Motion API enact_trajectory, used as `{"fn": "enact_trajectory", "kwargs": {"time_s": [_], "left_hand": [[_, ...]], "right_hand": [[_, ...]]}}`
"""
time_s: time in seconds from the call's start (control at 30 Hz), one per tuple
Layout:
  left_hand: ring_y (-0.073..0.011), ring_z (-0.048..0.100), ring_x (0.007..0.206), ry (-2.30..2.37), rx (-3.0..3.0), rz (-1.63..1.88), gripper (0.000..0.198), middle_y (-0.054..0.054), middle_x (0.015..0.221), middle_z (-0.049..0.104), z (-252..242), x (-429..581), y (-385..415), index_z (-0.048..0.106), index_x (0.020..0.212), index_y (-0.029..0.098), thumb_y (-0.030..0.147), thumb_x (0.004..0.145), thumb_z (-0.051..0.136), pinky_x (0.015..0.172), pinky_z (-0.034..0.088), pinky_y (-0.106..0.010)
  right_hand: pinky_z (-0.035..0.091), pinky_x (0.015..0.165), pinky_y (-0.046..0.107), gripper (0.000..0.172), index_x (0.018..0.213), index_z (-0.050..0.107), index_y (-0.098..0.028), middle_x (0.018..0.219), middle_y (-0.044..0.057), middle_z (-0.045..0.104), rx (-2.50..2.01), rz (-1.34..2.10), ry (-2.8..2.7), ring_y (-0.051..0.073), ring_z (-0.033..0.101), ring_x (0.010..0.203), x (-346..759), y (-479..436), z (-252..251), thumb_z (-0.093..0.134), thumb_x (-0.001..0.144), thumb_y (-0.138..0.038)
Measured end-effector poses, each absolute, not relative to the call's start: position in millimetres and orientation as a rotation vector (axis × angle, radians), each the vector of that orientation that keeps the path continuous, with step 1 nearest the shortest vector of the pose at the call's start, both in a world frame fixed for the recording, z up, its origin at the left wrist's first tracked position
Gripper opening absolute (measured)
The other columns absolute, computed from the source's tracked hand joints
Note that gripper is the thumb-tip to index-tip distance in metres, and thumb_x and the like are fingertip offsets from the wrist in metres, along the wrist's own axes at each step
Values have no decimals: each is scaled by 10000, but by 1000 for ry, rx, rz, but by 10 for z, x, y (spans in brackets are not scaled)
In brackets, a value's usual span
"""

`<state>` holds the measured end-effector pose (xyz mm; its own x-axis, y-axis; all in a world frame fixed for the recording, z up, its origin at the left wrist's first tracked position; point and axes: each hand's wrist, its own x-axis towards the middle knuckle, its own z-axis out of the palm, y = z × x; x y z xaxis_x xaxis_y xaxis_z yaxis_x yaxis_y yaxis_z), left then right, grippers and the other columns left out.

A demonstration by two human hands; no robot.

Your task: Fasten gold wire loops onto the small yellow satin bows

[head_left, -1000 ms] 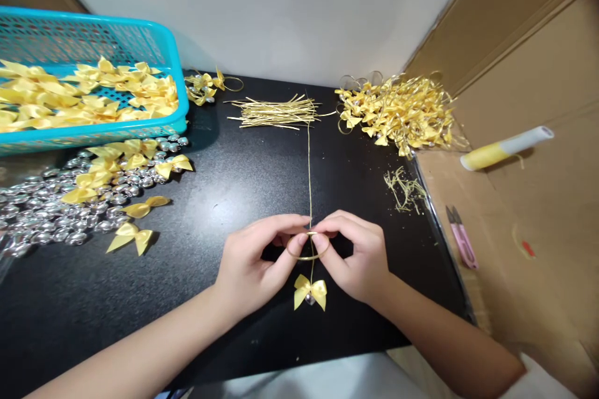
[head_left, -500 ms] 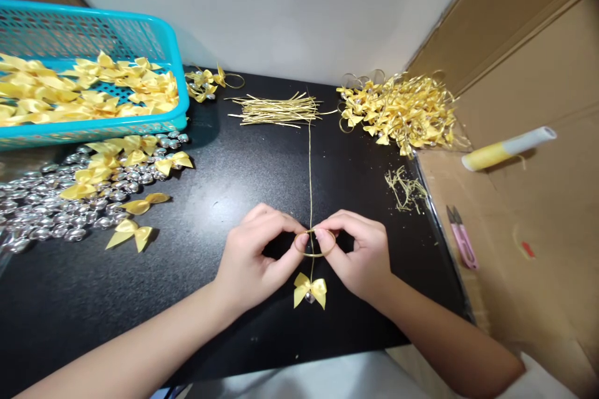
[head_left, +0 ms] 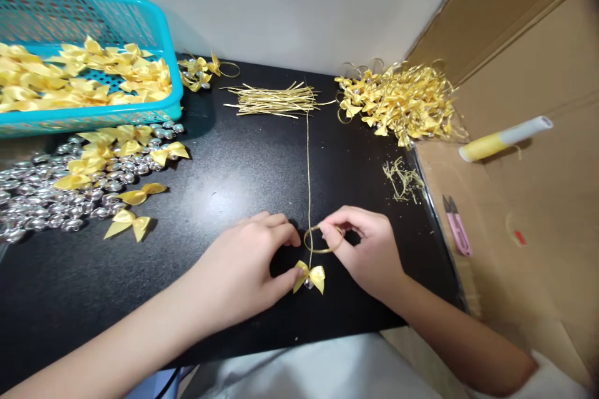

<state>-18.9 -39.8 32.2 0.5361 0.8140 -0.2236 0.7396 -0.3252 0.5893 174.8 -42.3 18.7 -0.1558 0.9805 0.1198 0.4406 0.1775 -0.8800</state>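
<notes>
My right hand (head_left: 367, 252) pinches a loop of gold cord (head_left: 322, 252) between thumb and fingertips. A straight gold cord (head_left: 308, 168) runs through or past the loop, from the cord bundle down to a yellow ribbon bow (head_left: 317, 277). Beneath the bow's knot hangs a silver bell (head_left: 308, 284). My left hand (head_left: 255, 255) is open, thumb and forefinger apart, the thumb tip at the bow's left wing. Whether the thumb presses on the bow, I cannot tell.
A turquoise basket (head_left: 174, 68) of yellow bows stands at the left, above many silver bells (head_left: 60, 199). Farther back lie a bundle of gold cords (head_left: 271, 101) and a heap of looped bows (head_left: 397, 103). Cord scraps (head_left: 402, 181), pink snips (head_left: 458, 230) and a tube (head_left: 505, 139) are on the right.
My left hand has let go of the loop and moved down to the bow, its fingers spreading. My right hand keeps the loop and has shifted slightly right.
</notes>
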Motion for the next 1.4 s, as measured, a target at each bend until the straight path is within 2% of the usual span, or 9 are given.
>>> {"fn": "enact_trajectory", "kwargs": {"time_s": [0.27, 0.43, 0.53, 0.8, 0.9, 1.0, 1.07, 1.23, 1.4], "left_hand": [[-219, 619, 784, 1276, 2257, 64, 51, -47, 850, 645, 217, -52, -601, 633, 808, 194, 212, 828, 589, 692, 478, -334], [-151, 585, 639, 1256, 2092, 233, 92, -9, 710, 621, 182, -44, -512, 590, 721, 186, 126, 787, 566, 575, 421, -245], [-115, 552, 538, 1176, 1784, 395, 93, 25, 603, 600, 145, -49, -358, 569, 722, 187, 181, 814, 564, 510, 392, -212], [-94, 596, 620, 1053, 1114, 781, 195, -11, 719, 658, -13, 14, 1, 626, 836, 130, 260, 729, 724, 618, 489, -223], [-95, 608, 663, 1058, 1073, 791, 215, -20, 755, 673, -33, 24, -10, 650, 862, 123, 280, 742, 735, 644, 492, -216], [-104, 609, 704, 1085, 1136, 763, 214, -26, 794, 678, -42, 20, -45, 661, 877, 130, 308, 775, 722, 648, 491, -213], [-106, 597, 704, 1106, 1188, 749, 217, -25, 794, 673, -45, 16, -66, 664, 887, 135, 329, 798, 707, 625, 481, -206], [-104, 587, 698, 1130, 1261, 767, 211, -13, 792, 653, -62, 5, -105, 632, 946, 149, 321, 832, 676, 612, 476, -207], [-91, 566, 652, 1174, 1232, 777, 251, 24, 747, 615, -49, 4, -120, 561, 968, 162, 312, 818, 696, 585, 458, -199]], "right_hand": [[365, 509, 222, 171, 626, 607, -194, 561, -23, 614, -1458, 865, -1867, 96, 506, 527, 1806, -929, 81, 597, 777, -115], [370, 516, 238, 172, 637, 607, -199, 590, -9, 631, -1472, 735, -1925, 111, 504, 546, 1782, -850, 7, 598, 781, -106], [374, 511, 235, 163, 654, 623, -188, 590, -5, 626, -1377, 703, -1924, 107, 498, 540, 1775, -649, 29, 590, 796, -114], [415, 517, 234, 120, 679, 674, -184, 610, 7, 646, -1348, 644, -1915, 120, 530, 573, 1789, -58, 119, 620, 782, -153], [488, 620, 270, 126, 680, 677, -191, 701, 33, 664, -1321, 609, -1938, 153, 583, 701, 1809, -16, 71, 626, 794, -169], [530, 810, 347, 99, 700, 696, -188, 959, 82, 682, -1304, 611, -1902, 194, 628, 899, 1829, -39, 21, 650, 788, -179], [540, 825, 332, 91, 712, 699, -183, 1011, 85, 687, -1296, 715, -1853, 188, 653, 921, 1834, -60, 8, 652, 786, -159], [538, 639, 239, 138, 681, 677, -178, 769, 37, 708, -1283, 845, -1766, 135, 666, 710, 1818, -86, 30, 630, 782, -97], [542, 640, 233, 155, 669, 679, -170, 725, 35, 715, -1271, 798, -1747, 131, 673, 684, 1800, -116, 65, 625, 779, -74]]}}
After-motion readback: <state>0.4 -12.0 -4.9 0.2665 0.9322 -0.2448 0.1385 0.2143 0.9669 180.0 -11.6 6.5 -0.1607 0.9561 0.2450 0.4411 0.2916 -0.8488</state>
